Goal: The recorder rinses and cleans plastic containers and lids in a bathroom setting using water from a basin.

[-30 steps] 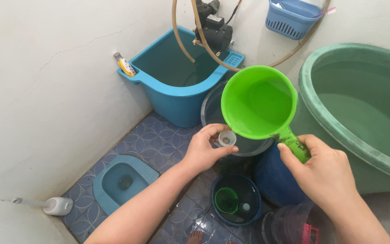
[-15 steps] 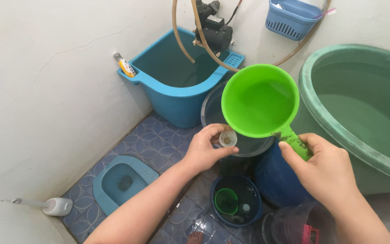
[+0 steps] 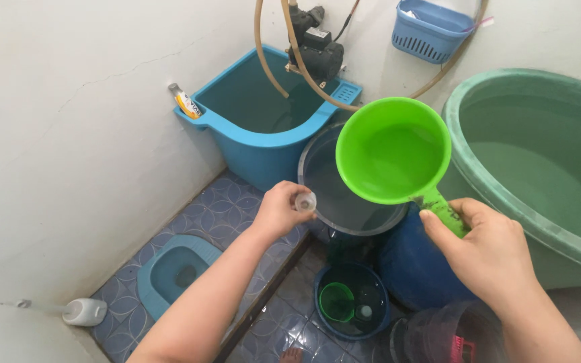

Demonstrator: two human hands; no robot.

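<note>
My right hand grips the green dipper by its handle, water inside, above a clear basin. My left hand pinches a small white cap beside it, over blue patterned floor tiles, white wall around.

Tiled floor (wet): blue tub, basin
</note>
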